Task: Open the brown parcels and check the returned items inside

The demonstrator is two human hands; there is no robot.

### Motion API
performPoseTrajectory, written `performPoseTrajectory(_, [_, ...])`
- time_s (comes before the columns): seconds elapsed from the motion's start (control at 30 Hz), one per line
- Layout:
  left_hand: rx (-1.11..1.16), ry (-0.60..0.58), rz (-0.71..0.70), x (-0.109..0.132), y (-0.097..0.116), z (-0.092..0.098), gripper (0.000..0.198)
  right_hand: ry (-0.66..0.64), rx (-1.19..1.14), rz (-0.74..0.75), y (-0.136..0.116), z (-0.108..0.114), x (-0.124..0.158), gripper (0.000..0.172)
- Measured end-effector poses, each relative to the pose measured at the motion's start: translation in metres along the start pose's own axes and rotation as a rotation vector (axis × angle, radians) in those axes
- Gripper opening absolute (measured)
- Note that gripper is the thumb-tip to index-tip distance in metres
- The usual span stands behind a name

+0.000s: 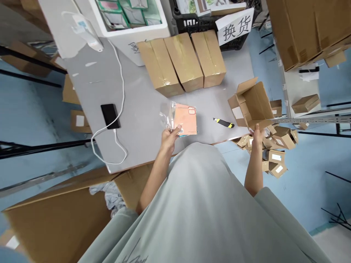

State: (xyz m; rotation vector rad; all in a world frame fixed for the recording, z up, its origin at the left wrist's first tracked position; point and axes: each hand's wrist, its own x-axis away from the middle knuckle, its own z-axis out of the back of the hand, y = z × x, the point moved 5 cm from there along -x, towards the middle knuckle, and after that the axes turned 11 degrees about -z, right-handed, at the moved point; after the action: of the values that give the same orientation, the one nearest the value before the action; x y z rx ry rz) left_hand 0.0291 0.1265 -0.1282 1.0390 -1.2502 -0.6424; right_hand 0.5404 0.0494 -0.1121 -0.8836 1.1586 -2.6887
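Observation:
My left hand [169,141] grips the lower left corner of a flat orange packet [185,118], thumb on top. Clear plastic wrap sticks out on the packet's left side, and a blue edge shows beneath it. At the table's right edge, my right hand [257,135] holds an opened cardboard box [255,102] by its near side. The box is tilted with its flaps spread, and its visible inside holds nothing. Between the two hands a black and yellow utility knife [224,122] lies on the grey table [142,120].
Three taped cardboard boxes [183,62] stand behind the packet. Further back are a white foam box [137,38] and a black crate [192,22] with a paper sign. A phone [110,115] with a white cable lies left. Discarded boxes [276,157] litter the floor right.

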Motion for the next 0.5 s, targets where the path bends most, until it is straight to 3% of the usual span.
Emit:
performPoseTrajectory(0.1, [-0.019, -0.010, -0.002, -0.010, -0.018, 0.001, 0.071, 0.330, 0.164, 0.404, -0.019, 0.020, 0.021, 0.082])
performPoseTrajectory(0.17, [-0.054, 0.014, 0.017, -0.020, -0.034, 0.006, 0.068, 0.380, 0.168, 0.671, -0.033, 0.014, 0.046, 0.079])
performPoseTrajectory(0.23, [-0.122, 0.057, 0.075, -0.028, -0.053, 0.016, 0.063, 0.249, 0.140, 0.853, -0.043, -0.013, 0.074, 0.067])
performPoseTrajectory(0.3, [-0.171, 0.099, 0.124, -0.034, -0.072, 0.026, 0.058, 0.010, 0.122, 0.945, -0.046, -0.056, 0.103, 0.058])
performPoseTrajectory(0.4, [-0.200, 0.132, 0.169, -0.036, -0.096, 0.040, 0.053, -0.384, 0.183, 0.969, -0.035, -0.130, 0.147, 0.046])
performPoseTrajectory(0.5, [-0.212, 0.139, 0.192, -0.033, -0.110, 0.056, 0.057, -0.686, 0.316, 0.910, -0.014, -0.190, 0.182, 0.041])
